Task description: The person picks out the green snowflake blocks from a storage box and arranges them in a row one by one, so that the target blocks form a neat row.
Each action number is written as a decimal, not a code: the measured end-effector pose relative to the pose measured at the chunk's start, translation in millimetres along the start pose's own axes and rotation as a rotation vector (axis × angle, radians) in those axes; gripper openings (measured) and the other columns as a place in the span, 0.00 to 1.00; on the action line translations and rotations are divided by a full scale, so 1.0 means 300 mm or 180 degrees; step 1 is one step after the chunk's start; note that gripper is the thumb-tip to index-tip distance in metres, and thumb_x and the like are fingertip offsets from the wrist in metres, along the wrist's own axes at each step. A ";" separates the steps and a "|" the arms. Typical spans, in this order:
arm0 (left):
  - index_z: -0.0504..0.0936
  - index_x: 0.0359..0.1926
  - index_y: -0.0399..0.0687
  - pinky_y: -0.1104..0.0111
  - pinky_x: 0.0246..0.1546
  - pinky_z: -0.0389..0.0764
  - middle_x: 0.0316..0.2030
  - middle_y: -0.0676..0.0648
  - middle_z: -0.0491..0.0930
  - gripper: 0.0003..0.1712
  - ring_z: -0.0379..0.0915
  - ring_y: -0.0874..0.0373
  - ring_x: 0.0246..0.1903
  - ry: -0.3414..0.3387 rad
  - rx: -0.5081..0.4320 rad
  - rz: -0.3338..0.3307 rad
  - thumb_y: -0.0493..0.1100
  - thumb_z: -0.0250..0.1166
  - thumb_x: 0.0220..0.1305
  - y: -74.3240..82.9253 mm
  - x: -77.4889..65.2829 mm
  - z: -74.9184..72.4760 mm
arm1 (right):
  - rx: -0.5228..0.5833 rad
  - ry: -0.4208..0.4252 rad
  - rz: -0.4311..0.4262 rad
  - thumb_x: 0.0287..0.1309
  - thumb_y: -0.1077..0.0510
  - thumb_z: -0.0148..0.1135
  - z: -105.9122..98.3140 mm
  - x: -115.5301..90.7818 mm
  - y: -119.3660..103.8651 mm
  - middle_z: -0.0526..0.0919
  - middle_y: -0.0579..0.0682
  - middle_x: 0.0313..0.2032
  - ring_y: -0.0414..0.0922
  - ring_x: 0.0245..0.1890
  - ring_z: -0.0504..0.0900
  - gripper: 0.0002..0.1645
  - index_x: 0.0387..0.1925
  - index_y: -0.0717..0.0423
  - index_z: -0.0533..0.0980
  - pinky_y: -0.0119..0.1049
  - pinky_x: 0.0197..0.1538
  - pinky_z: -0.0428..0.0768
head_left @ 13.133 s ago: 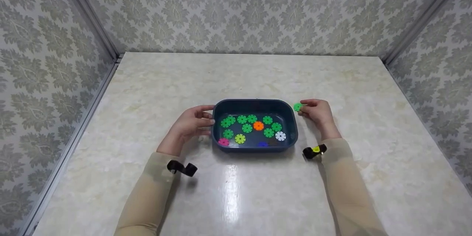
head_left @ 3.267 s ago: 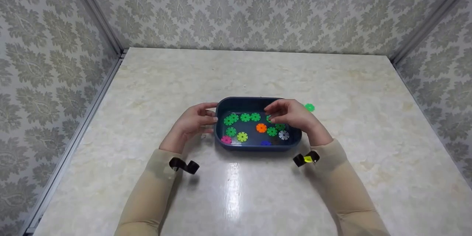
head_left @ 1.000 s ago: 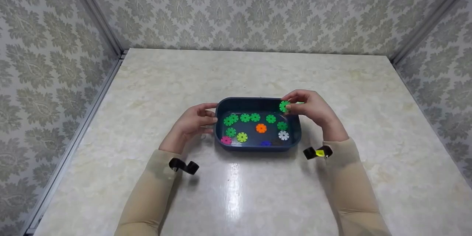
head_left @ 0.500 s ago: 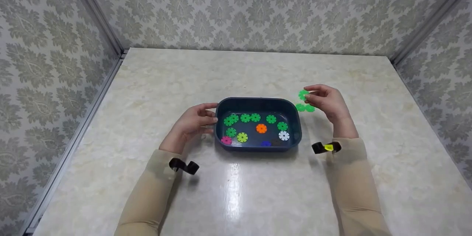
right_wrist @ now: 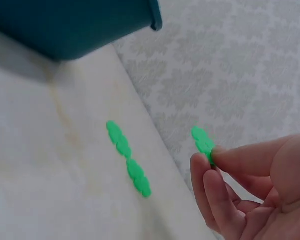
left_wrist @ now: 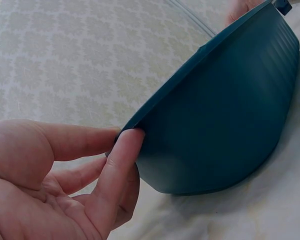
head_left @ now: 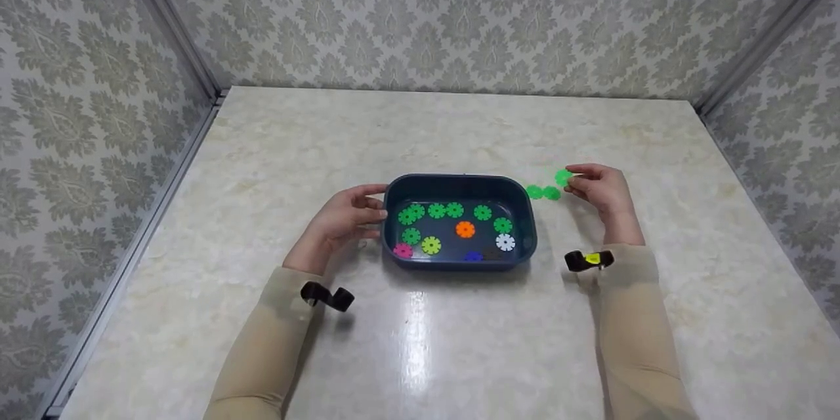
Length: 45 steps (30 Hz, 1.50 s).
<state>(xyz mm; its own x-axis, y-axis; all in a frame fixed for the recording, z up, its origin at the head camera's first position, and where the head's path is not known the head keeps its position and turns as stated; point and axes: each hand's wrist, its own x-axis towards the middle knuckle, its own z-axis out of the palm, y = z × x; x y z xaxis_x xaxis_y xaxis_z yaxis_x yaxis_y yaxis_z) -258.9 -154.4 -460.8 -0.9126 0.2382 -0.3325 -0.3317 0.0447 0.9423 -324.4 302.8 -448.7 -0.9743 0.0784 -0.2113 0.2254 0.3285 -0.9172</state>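
A dark blue plastic bin stands mid-table with several toothed plastic discs inside, mostly green. At its left end my left hand holds the rim; the left wrist view shows thumb and fingertip together at the edge. Right of the bin, my right hand pinches a green disc between thumb and fingers. In the right wrist view this held disc is seen nearly edge-on. Two more green discs lie end to end on the table, between the bin and my right hand.
Among the discs in the bin are an orange disc, a white disc, a yellow-green disc and a pink disc. Patterned walls border the pale table at the back and sides.
Earlier my right hand reached into the bin, then lifted a green disc over its right rim. Since then the disc has moved right and slightly lower, beside the two on the table. My left hand stayed.
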 end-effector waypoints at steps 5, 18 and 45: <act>0.70 0.74 0.48 0.70 0.30 0.86 0.46 0.47 0.75 0.35 0.79 0.60 0.34 0.0007 0.0000 -0.0003 0.30 0.64 0.68 0.004 -0.003 0.001 | -0.0166 0.0146 0.0149 0.72 0.64 0.57 -0.011 0.019 0.036 0.78 0.57 0.57 0.29 0.33 0.84 0.26 0.69 0.64 0.73 0.28 0.50 0.85; 0.70 0.74 0.50 0.69 0.32 0.87 0.47 0.47 0.76 0.35 0.80 0.60 0.36 0.0027 0.0009 -0.0062 0.31 0.65 0.69 0.002 -0.001 -0.002 | -0.0201 0.0306 0.0549 0.72 0.65 0.57 -0.008 0.033 0.064 0.77 0.58 0.60 0.33 0.32 0.86 0.26 0.69 0.62 0.73 0.27 0.46 0.86; 0.69 0.75 0.46 0.71 0.28 0.85 0.42 0.48 0.75 0.36 0.78 0.61 0.30 0.0009 -0.0078 0.0039 0.28 0.64 0.68 -0.001 -0.004 0.002 | -0.0375 0.0257 0.0540 0.73 0.62 0.55 -0.008 0.027 0.056 0.76 0.64 0.64 0.33 0.31 0.84 0.24 0.67 0.66 0.74 0.25 0.44 0.84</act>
<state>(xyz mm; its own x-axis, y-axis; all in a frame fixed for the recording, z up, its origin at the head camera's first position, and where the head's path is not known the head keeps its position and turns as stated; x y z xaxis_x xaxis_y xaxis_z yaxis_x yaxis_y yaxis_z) -257.6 -154.0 -460.5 -0.9172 0.2359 -0.3210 -0.3261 0.0181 0.9452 -328.4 311.2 -465.0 -0.9200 0.2155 -0.3273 0.3895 0.4114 -0.8240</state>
